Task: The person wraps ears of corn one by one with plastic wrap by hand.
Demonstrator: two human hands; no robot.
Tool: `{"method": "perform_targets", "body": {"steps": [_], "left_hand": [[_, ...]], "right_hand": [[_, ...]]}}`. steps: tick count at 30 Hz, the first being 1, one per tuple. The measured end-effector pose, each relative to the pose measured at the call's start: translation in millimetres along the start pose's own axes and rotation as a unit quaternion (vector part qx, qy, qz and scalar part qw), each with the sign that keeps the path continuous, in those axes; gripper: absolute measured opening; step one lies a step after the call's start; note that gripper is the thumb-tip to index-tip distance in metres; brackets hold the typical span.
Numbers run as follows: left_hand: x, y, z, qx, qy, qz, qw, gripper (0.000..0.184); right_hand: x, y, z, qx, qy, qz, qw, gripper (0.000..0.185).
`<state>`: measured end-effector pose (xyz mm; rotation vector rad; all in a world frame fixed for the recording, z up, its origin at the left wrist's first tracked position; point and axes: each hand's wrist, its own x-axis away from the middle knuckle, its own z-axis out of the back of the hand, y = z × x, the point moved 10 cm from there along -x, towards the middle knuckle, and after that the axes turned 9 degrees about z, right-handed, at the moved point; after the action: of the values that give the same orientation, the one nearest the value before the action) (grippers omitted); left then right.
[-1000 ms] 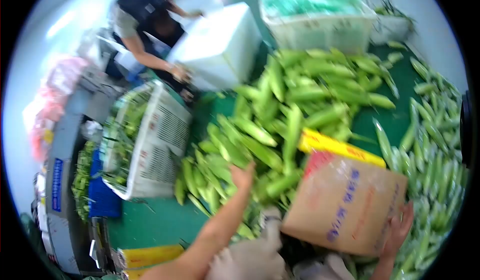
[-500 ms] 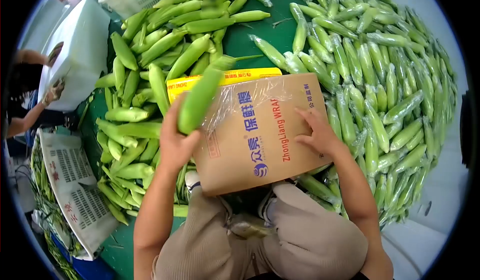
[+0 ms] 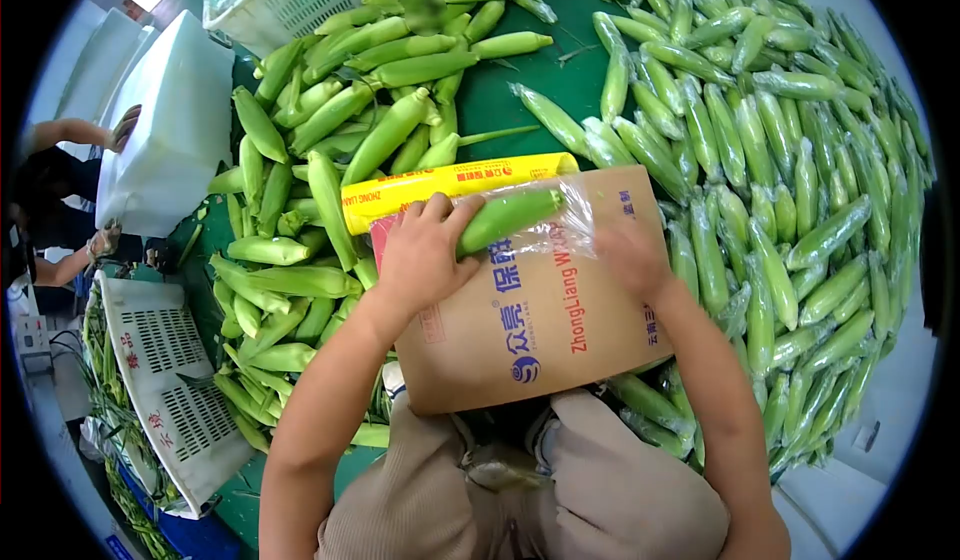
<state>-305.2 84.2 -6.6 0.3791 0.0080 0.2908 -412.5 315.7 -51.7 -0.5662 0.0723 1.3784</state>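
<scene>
My left hand [image 3: 428,256] is closed around a green ear of corn in its husk [image 3: 510,220], lying slantwise over a brown cardboard box [image 3: 470,360]. Clear plastic wrap [image 3: 572,222] is spread across the box's upper part, bunched and creased beyond the tip of the corn. Beside that creased film is my right hand [image 3: 632,258], its fingers smeared by motion, so I cannot make out whether they grip it. A yellow cling wrap carton [image 3: 400,195] sits along the far edge of the box.
Unwrapped corn [image 3: 330,110] is heaped on the left, film-wrapped corn [image 3: 780,190] on the right, over a green surface [image 3: 510,90]. White crates stand at the back [image 3: 300,0] and left [image 3: 170,380]. Another person's hands [image 3: 105,240] touch a white foam box [image 3: 170,120].
My left hand has brought the corn right and tilted it down from upright onto the film. My right hand, open before, has moved to the film's edge. The view has shifted slightly.
</scene>
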Motion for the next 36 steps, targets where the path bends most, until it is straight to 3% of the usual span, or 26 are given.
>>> {"method": "perform_targets", "body": {"steps": [4, 7, 9, 12, 16, 19, 20, 23, 24, 27, 29, 31, 33, 34, 36], "left_hand": [[11, 7, 1, -0.001, -0.012, -0.063, 0.998, 0.072], [15, 22, -4, 0.015, -0.044, -0.078, 0.996, 0.071], [14, 25, -8, 0.027, -0.053, -0.089, 0.994, 0.072], [6, 16, -12, 0.051, -0.043, -0.094, 0.993, 0.074], [-2, 10, -18, 0.043, -0.094, -0.082, 0.991, 0.077], [-7, 5, -22, 0.036, -0.094, -0.093, 0.991, 0.086], [-7, 9, -13, 0.038, -0.037, -0.124, 0.991, 0.087], [-11, -9, -15, 0.084, -0.054, -0.048, 0.994, 0.085], [-8, -22, -14, 0.124, -0.005, -0.045, 0.991, 0.084], [47, -86, 20, 0.221, 0.184, -0.010, 0.958, 0.086], [89, -98, 17, 0.128, 0.164, -0.022, 0.978, 0.081], [108, -103, 0, 0.174, 0.103, 0.101, 0.974, 0.073], [114, -109, -23, 0.172, 0.039, 0.122, 0.977, 0.058], [111, -101, -13, 0.103, 0.067, 0.110, 0.986, 0.031], [118, -102, 2, 0.055, 0.180, 0.093, 0.978, 0.023]], "right_hand": [[40, -43, 41, -0.092, 0.143, -0.020, 0.985, 0.029], [0, -36, 54, -0.179, 0.230, -0.206, 0.934, 0.027], [-32, -17, 19, -0.195, 0.194, -0.221, 0.936, 0.017], [-99, -42, 36, 0.058, 0.191, -0.090, 0.976, 0.009], [-105, 18, -36, -0.177, 0.008, -0.244, 0.953, 0.015], [-100, 0, -25, -0.155, 0.081, -0.282, 0.943, 0.025], [-94, -6, -32, -0.149, 0.078, -0.258, 0.951, 0.039], [-97, -60, -30, 0.087, 0.000, -0.057, 0.995, 0.053], [-94, -69, -37, 0.147, -0.017, -0.022, 0.989, 0.065], [-98, -55, -42, 0.122, -0.044, -0.044, 0.991, 0.069], [-101, -45, -46, 0.131, -0.061, -0.042, 0.989, 0.068], [-100, -46, -50, 0.129, -0.074, -0.038, 0.988, 0.067], [-103, -51, -48, 0.113, -0.063, -0.026, 0.991, 0.066], [-105, -53, -45, 0.109, -0.057, -0.019, 0.992, 0.066], [-102, -47, -51, 0.086, -0.131, -0.065, 0.986, 0.064]]}}
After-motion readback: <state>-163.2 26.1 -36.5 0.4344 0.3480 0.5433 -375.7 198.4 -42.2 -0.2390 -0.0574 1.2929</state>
